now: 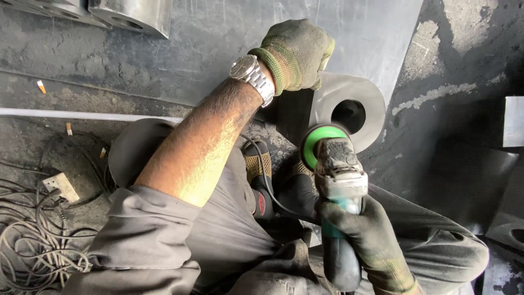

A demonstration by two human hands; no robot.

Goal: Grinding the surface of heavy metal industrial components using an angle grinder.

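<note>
My left hand (295, 52), in a worn green work glove with a metal wristwatch above it, grips the top edge of an upright grey steel plate (349, 95) that has a rounded end and a round hole. My right hand (368, 237), also gloved, is closed around the body of a teal angle grinder (338, 175). The grinder's green-guarded disc (322, 139) sits against the plate's lower left edge, just below the hole. My grey trousers and dark shoes fill the lower middle, under the tool.
A large flat steel sheet (229, 38) lies ahead. More drilled steel pieces (131, 13) stand at the top left. A tangle of cables (38, 235) and a white plug block (61, 187) lie on the dirty floor at the left. Dark plates (513, 123) sit at the right.
</note>
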